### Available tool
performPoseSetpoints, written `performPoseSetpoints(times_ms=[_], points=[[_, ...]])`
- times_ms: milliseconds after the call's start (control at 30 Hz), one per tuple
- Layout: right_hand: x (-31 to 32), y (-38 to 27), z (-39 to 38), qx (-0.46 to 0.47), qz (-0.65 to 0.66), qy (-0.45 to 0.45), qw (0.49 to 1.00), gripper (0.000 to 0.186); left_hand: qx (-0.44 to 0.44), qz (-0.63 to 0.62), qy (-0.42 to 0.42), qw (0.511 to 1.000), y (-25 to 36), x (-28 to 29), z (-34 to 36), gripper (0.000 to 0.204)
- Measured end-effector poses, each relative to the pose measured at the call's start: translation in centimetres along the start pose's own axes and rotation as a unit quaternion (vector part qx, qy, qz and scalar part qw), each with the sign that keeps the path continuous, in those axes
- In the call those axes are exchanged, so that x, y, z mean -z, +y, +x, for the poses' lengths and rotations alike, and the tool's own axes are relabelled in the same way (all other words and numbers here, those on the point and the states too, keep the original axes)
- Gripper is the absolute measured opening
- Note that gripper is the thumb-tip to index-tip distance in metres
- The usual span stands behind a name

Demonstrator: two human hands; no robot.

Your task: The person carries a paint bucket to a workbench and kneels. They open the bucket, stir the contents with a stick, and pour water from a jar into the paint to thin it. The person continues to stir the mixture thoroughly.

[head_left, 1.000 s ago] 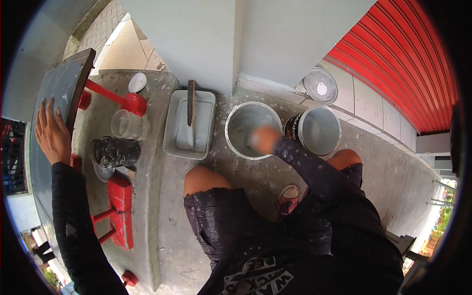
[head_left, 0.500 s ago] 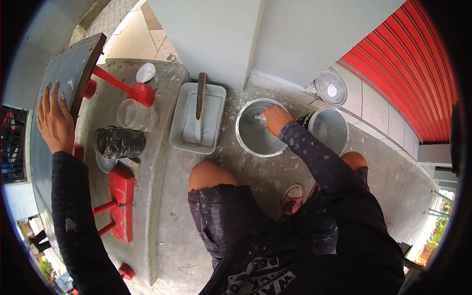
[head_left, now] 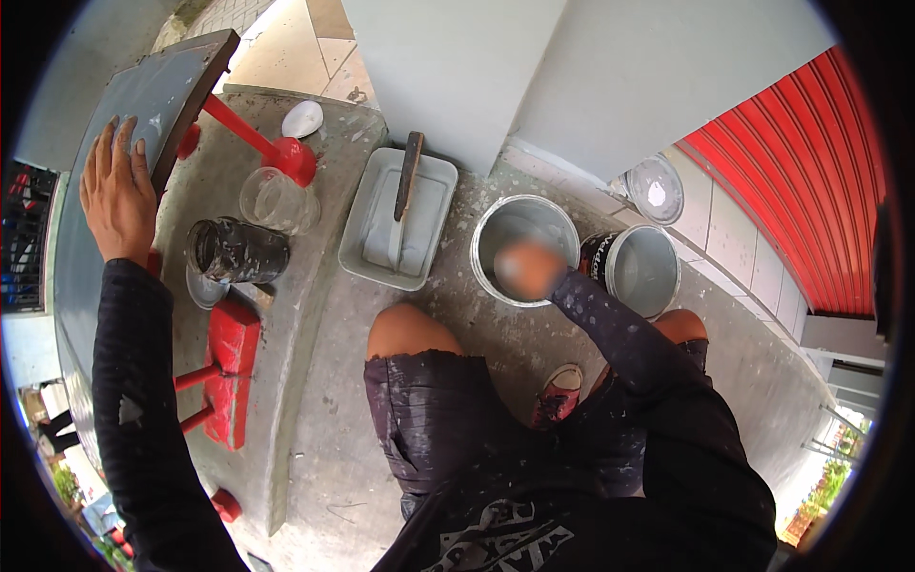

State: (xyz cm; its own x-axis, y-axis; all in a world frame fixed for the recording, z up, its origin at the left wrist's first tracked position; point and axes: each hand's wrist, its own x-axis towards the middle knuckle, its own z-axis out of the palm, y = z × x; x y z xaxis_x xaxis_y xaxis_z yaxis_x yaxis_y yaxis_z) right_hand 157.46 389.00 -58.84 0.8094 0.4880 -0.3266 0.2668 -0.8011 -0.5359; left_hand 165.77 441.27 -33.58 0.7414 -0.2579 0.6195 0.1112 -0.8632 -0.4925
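Note:
My left hand (head_left: 119, 191) rests with outstretched fingers on a grey board-like top (head_left: 162, 110) with a dark edge. My right hand (head_left: 529, 267) is inside a round bucket of grey paint (head_left: 524, 219), smeared by motion, so its fingers and anything in them cannot be made out. Directly left of the bucket sits a grey rectangular tray (head_left: 367, 219) with a dark-handled scraper or stick (head_left: 408, 172) lying across it. A second bucket with grey contents (head_left: 646, 272) stands to the right.
A clear tub (head_left: 278, 200), dark paint-stained container (head_left: 238, 251) and white lid (head_left: 302, 119) are on the concrete ledge (head_left: 295, 362), near red metal supports (head_left: 229, 381). A metal lid (head_left: 656, 191) is by the tiled wall base. A grey pillar (head_left: 438, 67) and red shutter (head_left: 791, 162) stand beyond.
My right hand moves about within the bucket; half a second ago it showed closed on a light stick, now it is blurred lower down. My left hand stays flat. The view has shifted slightly.

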Motion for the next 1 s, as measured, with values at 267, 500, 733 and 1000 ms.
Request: performPoseSetpoints(times_ms=[267, 500, 733, 1000], points=[[1.4, 1.1, -1.3, -0.070, -0.085, 0.009, 0.994, 0.026, 0.001, 0.008, -0.002, 1.000, 0.0, 0.4, 0.1, 0.035], [2.9, 2.4, 0.4, -0.095, -0.141, 0.053, 0.984, 0.020, -0.003, 0.009, 0.001, 1.000, 0.1, 0.2, 0.1, 0.035], [2.2, 2.3, -0.1, -0.074, -0.158, 0.096, 0.980, 0.019, -0.005, 0.003, 0.005, 1.000, -0.3, 0.3, 0.1, 0.035], [0.2, 2.4, -1.2, -0.145, -0.063, 0.023, 0.987, 0.029, -0.004, 0.003, 0.008, 1.000, -0.1, 0.0, 0.1, 0.035]])
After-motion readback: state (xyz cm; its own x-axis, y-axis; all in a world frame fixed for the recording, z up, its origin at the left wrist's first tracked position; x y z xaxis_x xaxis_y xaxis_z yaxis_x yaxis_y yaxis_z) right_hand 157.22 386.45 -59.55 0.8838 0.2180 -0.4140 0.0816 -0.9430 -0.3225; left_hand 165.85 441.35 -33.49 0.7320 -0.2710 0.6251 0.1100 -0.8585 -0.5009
